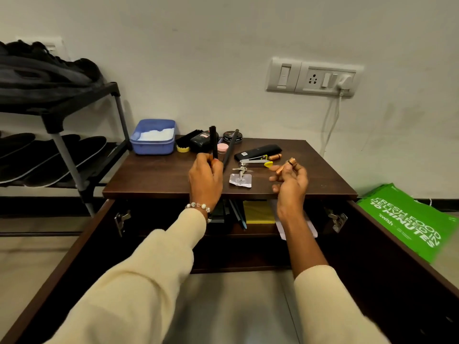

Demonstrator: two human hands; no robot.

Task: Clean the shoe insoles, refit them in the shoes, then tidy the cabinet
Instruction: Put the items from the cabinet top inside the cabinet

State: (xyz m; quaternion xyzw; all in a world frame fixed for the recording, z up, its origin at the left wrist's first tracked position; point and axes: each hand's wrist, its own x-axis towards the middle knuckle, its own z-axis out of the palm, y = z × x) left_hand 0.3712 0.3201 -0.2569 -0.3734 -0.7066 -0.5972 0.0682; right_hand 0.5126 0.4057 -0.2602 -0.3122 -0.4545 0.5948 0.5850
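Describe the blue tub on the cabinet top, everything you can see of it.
The blue plastic tub is rectangular with rounded corners and a rolled rim, open, with no lid in view. It stands upright at the back left corner of the cabinet top, near the wall. Something white lies inside. A shoe brush lies just to its right.

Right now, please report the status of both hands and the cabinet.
Left hand grips two black sticks. Right hand holds batteries. Cabinet doors open, top cluttered.

White wall [223, 45], switch panel [311, 76], tiled floor [233, 306].
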